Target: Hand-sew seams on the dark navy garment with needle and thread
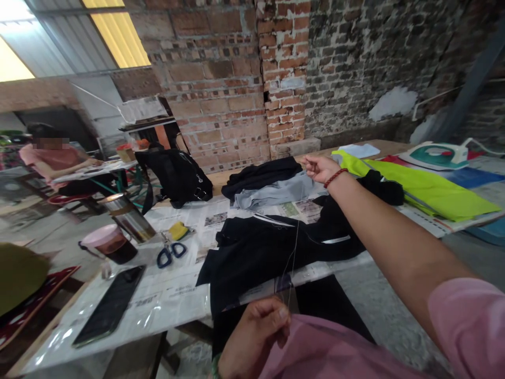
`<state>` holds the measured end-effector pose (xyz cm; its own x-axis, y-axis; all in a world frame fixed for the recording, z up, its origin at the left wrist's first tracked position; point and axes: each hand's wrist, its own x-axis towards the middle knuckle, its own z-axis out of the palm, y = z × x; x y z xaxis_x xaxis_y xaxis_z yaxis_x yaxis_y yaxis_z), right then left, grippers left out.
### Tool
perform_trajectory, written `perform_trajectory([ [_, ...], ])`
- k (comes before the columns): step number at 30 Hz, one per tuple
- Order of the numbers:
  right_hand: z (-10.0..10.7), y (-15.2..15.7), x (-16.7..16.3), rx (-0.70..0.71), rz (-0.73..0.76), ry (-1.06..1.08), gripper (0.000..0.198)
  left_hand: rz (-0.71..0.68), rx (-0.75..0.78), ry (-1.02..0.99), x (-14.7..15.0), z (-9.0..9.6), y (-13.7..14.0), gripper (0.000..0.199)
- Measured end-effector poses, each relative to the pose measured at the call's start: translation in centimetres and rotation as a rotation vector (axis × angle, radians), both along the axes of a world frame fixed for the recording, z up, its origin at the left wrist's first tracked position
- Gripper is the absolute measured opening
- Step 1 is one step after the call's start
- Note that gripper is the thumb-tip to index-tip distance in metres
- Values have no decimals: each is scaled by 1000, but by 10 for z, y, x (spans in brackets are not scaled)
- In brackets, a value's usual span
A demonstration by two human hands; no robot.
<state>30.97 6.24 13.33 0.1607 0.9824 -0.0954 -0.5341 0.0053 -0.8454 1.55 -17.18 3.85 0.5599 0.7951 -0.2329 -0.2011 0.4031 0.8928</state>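
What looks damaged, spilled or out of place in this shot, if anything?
Mainly the brick wall: its dark, blotchy face looks worn, with an irregular pale patch behind the iron. I see no spill on the table.

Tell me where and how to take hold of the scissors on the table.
Grip the scissors by the dark blue handle loops, probably best coming from the seated wearer's side of the table. The scissors lie with both loops turned that way, while the metal end points away, near the yellow object.
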Motion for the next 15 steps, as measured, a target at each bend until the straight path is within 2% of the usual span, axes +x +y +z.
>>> perform_trajectory([
  [10,18,7,8,29,-70,-86,15,13,4,24,-3,-1,4,20],
  [15,17,4,5,47,-63,-97,16,-21,-16,52,0,-4,4,23],
])
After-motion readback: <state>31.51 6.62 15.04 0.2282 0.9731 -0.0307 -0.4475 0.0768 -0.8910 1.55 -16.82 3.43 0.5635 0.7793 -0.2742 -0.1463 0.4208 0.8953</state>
